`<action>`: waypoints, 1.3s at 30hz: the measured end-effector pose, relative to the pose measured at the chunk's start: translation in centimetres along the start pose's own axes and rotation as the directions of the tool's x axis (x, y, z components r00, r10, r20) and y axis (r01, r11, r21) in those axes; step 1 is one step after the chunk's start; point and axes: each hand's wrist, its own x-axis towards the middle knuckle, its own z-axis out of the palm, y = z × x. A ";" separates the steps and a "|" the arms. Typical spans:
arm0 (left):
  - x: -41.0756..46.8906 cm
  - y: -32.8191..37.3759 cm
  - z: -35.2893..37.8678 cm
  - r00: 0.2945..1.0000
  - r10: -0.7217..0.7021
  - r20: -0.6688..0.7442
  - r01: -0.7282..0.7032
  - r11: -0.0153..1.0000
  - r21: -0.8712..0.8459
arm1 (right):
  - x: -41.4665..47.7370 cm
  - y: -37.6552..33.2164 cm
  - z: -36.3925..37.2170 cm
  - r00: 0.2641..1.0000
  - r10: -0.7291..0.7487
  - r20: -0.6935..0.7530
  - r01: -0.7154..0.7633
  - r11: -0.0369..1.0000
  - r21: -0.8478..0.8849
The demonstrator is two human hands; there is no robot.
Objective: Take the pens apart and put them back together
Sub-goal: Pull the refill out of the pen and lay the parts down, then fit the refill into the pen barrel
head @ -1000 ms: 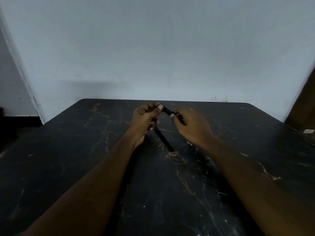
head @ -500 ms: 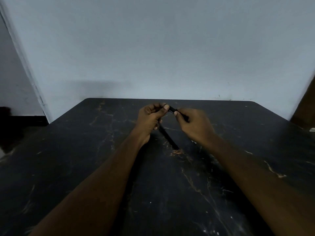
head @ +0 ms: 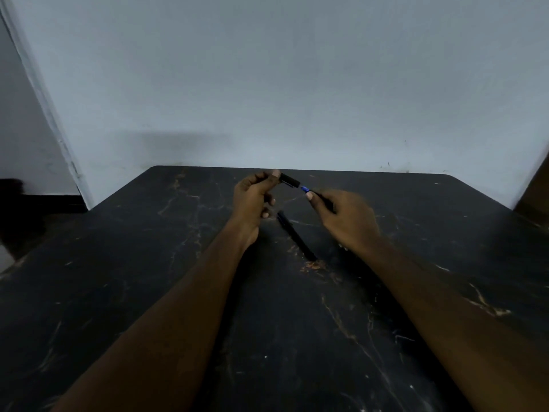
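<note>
Above the dark marbled tabletop [head: 148, 292], the left hand [head: 252, 200] has its fingers pinched on a short black plastic pen cap [head: 289, 180], while the right hand [head: 346, 218] grips the slim black pen barrel [head: 322, 200]; its blue tip [head: 304, 189] shows just clear of the cap, likely uncapping. A second black pen [head: 295, 237] lies on the tabletop below the cap.

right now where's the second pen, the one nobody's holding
In the head view the second pen lies on the dark table near the centre, below and between the left hand and right hand, angled toward the near right.
</note>
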 end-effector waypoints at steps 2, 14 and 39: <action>0.3 0.5 -0.9 0.995 0.011 -0.095 -0.012 1.000 -0.009 | -0.2 0.6 -0.3 0.999 0.035 -0.015 -0.035 0.999 -0.009; 1.5 -0.6 -4.8 0.993 0.117 -0.004 -0.054 0.484 0.873 | -0.3 1.7 -0.3 0.988 0.148 -0.044 -0.146 0.988 0.041; -1.1 0.1 1.2 0.969 0.187 0.164 -0.217 0.958 0.187 | 0.3 0.2 0.0 0.999 0.010 0.049 -0.023 0.961 0.276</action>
